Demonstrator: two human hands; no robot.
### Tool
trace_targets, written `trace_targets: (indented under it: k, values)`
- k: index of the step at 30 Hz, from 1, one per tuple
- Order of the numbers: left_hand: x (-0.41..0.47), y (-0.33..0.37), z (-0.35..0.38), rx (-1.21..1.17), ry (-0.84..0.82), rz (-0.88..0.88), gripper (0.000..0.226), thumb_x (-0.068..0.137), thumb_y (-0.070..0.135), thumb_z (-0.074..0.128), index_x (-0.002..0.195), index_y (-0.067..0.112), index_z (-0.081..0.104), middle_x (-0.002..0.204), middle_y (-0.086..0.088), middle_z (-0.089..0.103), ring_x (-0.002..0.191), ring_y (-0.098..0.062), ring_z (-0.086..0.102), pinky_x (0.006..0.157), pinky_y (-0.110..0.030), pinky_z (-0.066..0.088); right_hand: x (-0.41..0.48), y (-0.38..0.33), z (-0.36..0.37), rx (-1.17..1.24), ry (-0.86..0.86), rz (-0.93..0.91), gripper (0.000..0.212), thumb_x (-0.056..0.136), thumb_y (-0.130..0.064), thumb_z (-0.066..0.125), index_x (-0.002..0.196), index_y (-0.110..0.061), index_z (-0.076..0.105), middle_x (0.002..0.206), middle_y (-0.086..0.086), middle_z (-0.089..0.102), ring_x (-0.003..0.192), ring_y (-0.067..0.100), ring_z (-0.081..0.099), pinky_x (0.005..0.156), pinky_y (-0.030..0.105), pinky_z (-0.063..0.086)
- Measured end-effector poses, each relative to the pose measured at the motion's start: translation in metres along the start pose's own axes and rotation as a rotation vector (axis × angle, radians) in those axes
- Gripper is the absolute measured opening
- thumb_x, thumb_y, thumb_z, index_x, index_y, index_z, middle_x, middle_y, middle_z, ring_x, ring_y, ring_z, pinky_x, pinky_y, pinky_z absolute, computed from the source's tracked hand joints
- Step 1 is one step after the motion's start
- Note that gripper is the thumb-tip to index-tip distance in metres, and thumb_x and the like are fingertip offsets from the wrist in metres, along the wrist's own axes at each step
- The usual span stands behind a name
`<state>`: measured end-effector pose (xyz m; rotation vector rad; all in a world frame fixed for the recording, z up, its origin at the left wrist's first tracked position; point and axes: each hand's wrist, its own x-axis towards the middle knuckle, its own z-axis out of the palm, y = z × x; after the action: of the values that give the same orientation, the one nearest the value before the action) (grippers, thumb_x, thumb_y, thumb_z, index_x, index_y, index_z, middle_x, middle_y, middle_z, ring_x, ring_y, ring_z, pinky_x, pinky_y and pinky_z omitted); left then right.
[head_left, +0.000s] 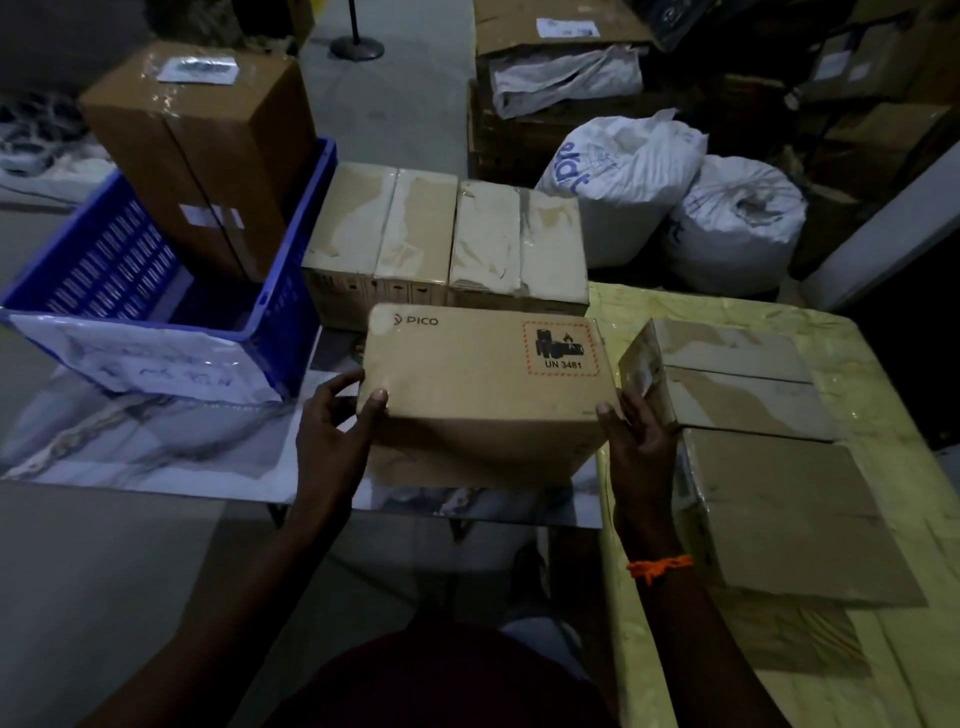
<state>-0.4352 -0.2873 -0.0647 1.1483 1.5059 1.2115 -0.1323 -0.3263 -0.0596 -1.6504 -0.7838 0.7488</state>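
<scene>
At the marbled table (156, 441), one PICO box (483, 374) sits between two hands. The left hand (337, 421) grips its left end and the right hand (636, 441) its right end, thumbs on top. Two taped boxes (447, 234) stand behind it.

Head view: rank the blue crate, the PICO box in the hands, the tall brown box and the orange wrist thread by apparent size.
1. blue crate
2-3. PICO box and tall brown box: they look alike, and the PICO box is nearer the camera, so I leave them unranked.
4. orange wrist thread, clearly smallest.
</scene>
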Motion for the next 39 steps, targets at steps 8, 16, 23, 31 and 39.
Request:
trace_targets:
  k: [8, 16, 23, 31, 39]
  values:
    - [-0.004, -0.012, -0.004, 0.070, 0.016, 0.029, 0.040, 0.091, 0.035, 0.074, 0.129, 0.027, 0.064, 0.126, -0.001, 0.065, 0.111, -0.009, 0.064, 0.095, -0.044, 0.057, -0.005, 0.014, 0.000, -0.077, -0.019, -0.066, 0.050, 0.095, -0.018, 0.074, 0.142, -0.014, 0.059, 0.127, 0.001, 0.070, 0.117, 0.012, 0.068, 0.089, 0.020, 0.058]
    - [0.012, 0.002, 0.003, 0.566, -0.091, 0.436, 0.040, 0.094, 0.027, 0.070, 0.132, 0.017, 0.062, 0.149, -0.008, 0.046, 0.138, -0.022, 0.040, 0.107, -0.038, 0.040, 0.018, 0.003, 0.022, -0.668, -0.094, -0.521, 0.043, 0.096, -0.028, 0.067, 0.134, -0.008, 0.063, 0.146, 0.015, 0.055, 0.136, 0.033, 0.051, 0.107, 0.056, 0.049]
    - [0.038, 0.023, 0.046, 0.924, -0.512, 0.581, 0.065, 0.099, 0.054, 0.033, 0.150, 0.018, 0.048, 0.159, -0.009, 0.042, 0.149, -0.032, 0.035, 0.119, -0.057, 0.030, 0.016, -0.036, 0.079, -0.898, -0.502, -0.691, 0.054, 0.099, -0.042, 0.050, 0.142, -0.012, 0.059, 0.150, 0.017, 0.054, 0.142, 0.037, 0.046, 0.117, 0.059, 0.033]
    - [0.039, 0.017, 0.056, 1.034, -0.518, 0.557, 0.064, 0.102, 0.054, 0.025, 0.153, 0.021, 0.047, 0.162, -0.006, 0.038, 0.151, -0.030, 0.032, 0.121, -0.058, 0.024, 0.019, -0.021, 0.090, -1.033, -0.551, -0.615, 0.057, 0.103, -0.051, 0.029, 0.153, -0.030, 0.046, 0.163, 0.003, 0.040, 0.152, 0.026, 0.029, 0.125, 0.057, 0.017]
    - [0.054, 0.024, 0.044, 0.987, -0.566, 0.611, 0.068, 0.098, 0.061, 0.028, 0.152, 0.024, 0.046, 0.163, -0.008, 0.036, 0.152, -0.028, 0.029, 0.121, -0.048, 0.020, 0.032, -0.031, 0.074, -1.022, -0.657, -0.643, 0.061, 0.102, -0.055, 0.030, 0.155, -0.027, 0.043, 0.164, 0.007, 0.038, 0.152, 0.029, 0.030, 0.124, 0.050, 0.017]
